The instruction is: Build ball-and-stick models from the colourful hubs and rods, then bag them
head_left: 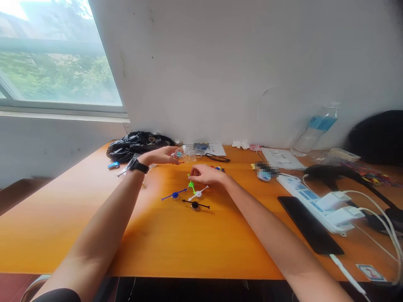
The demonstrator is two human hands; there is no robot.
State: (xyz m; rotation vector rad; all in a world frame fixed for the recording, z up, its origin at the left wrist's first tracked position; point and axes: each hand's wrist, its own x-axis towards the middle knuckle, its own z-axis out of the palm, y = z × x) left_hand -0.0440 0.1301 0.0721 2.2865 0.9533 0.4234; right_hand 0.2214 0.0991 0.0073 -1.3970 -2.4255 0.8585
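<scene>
My right hand has its fingers curled together at the upper end of a green arrow spinner. Close below it on the table lie a white arrow spinner, a blue one and a black one, each with a round hub. My left hand, with a black watch on the wrist, reaches over the table with fingers stretched out. By its fingertips are a clear plastic bag and a small red piece, partly hidden.
A black plastic bag sits at the back left of the wooden table. To the right are a white power strip with chargers and cables, a black phone and a tilted clear bottle. Papers lie along the wall.
</scene>
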